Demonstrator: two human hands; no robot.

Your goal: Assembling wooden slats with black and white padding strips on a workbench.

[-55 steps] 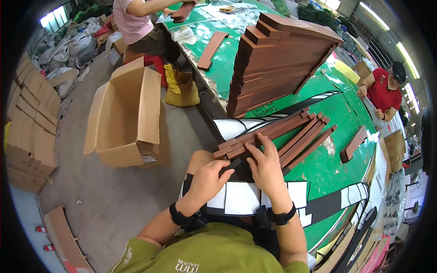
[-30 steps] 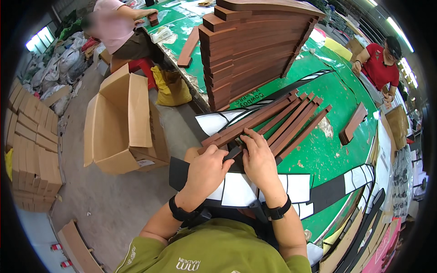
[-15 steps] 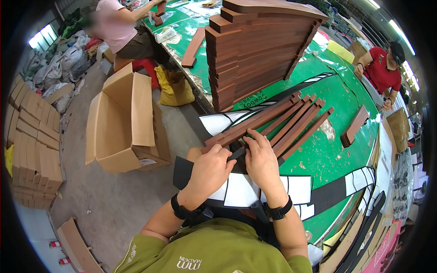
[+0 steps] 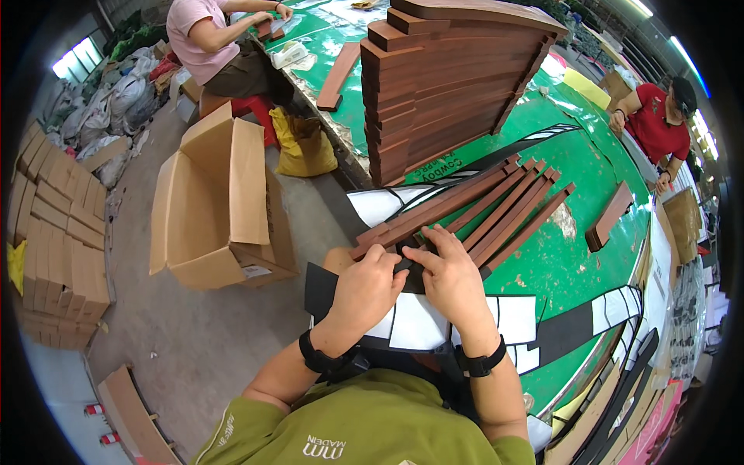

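Note:
Close to the near edge of the table, my left hand [image 4: 363, 288] is closed in a pinch on a short black strip [image 4: 404, 265]. From the other side my right hand [image 4: 451, 275] presses its thumb and index finger to the strip, and its other fingers rest by the slat ends. Several reddish-brown wooden slats [image 4: 496, 213] fan out just beyond both hands. Under my wrists lies a sheet of white-backed pieces [image 4: 418, 324] with black borders. My fingers partly hide the strip and the near slat ends.
A tall stack of brown wooden boards [image 4: 442, 101] stands beyond the slats on the green tabletop [image 4: 573, 267]. An open cardboard box [image 4: 198, 209] is on the floor at left. One person [image 4: 213, 39] works at the far left, another [image 4: 659, 124] at the far right.
My right thumb and index finger have shifted left over the black strip, and less of it shows. The whole view has moved slightly. The slats lie as before.

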